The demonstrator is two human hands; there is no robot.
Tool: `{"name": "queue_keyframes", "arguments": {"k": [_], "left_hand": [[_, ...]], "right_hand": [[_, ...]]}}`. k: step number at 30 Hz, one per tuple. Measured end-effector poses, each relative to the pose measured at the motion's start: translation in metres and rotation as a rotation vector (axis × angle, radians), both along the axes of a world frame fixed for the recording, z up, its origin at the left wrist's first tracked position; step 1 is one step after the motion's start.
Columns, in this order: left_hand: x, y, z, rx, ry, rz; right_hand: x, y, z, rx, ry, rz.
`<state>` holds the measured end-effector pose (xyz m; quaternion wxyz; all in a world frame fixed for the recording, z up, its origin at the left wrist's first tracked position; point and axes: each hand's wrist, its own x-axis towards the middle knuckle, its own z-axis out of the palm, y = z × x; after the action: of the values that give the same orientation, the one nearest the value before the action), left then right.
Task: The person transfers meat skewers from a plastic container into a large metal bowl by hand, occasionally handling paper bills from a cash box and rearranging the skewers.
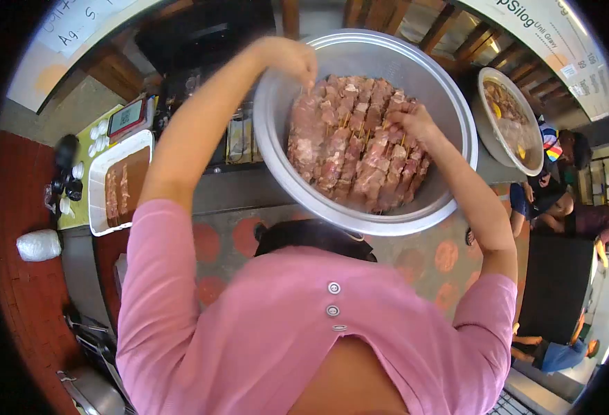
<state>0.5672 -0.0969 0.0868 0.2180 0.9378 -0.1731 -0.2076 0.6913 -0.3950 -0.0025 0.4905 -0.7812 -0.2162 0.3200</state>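
A large silver metal basin (465, 149) holds many raw meat skewers (349, 149) laid side by side, with thin stick ends showing among the meat. My left hand (287, 59) hangs over the basin's far left rim, its fingers pinched together just above the meat; what they hold, if anything, is hidden. Inside the basin at the right, my right hand (412, 123) is closed, thumb and fingers on the end of a meat skewer near the top of the pile.
To the left, a white tray (97, 197) contains brown sauce with skewers in it. Behind it lies a phone-like device (127, 120) showing a code. At right stands another basin (484, 93) of marinade. People (560, 353) are farther right; a plastic-wrapped bundle (39, 245) lies far left.
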Motion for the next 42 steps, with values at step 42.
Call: {"name": "queue_keyframes", "arguments": {"k": [42], "left_hand": [[-0.514, 0.149, -0.036, 0.541, -0.015, 1.684]], "right_hand": [[-0.372, 0.339, 0.029, 0.689, -0.848, 1.252]]}}
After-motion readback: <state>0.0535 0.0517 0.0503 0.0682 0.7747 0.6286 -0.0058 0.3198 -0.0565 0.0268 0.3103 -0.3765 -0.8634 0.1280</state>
